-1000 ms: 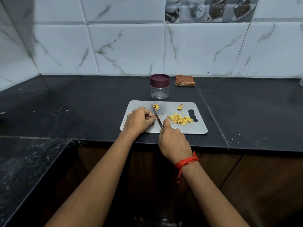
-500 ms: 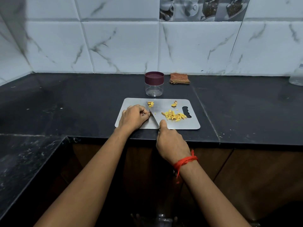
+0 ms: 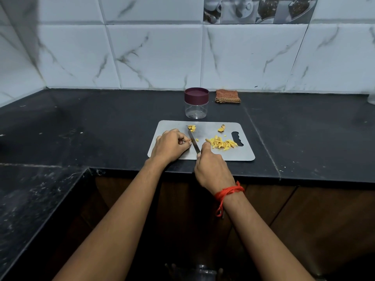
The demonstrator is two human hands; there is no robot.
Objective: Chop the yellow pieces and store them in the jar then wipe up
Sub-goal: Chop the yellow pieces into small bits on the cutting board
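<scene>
Yellow pieces [image 3: 222,143]: the chopped heap sits on the right half of the cutting board [image 3: 233,156], just left of its handle slot.
Red thread [image 3: 228,192]: nearest to us, wound round the right wrist, a loose end dangling.
Right hand [image 3: 212,171]: fingers wrapped round the handle of the knife [image 3: 193,142], thumb stretched forward, and the handle is buried in the fist.
Knife blade: angled away and to the left across the board, tip right by a small clump of yellow chunks [image 3: 191,127] near the far edge.
Left hand [image 3: 171,146]: knuckles up, fingers curled under, fingertips pinching a small yellow bit [image 3: 190,140] tight against the left side of the blade (one tiny offcut lies just on the other side).
Cutting board: grey, flat on the black bench [image 3: 101,122] close to its front edge, with a lone chunk [image 3: 221,128] toward the far right corner.
Jar [image 3: 196,103]: clear, maroon lid on, upright just behind the board and not touching it.
Cloth [image 3: 227,95]: folded, orange-brown check, just right of the jar, up against the wall.
Wall [image 3: 154,57]: white marbled tiles, picture tiles along the top.
</scene>
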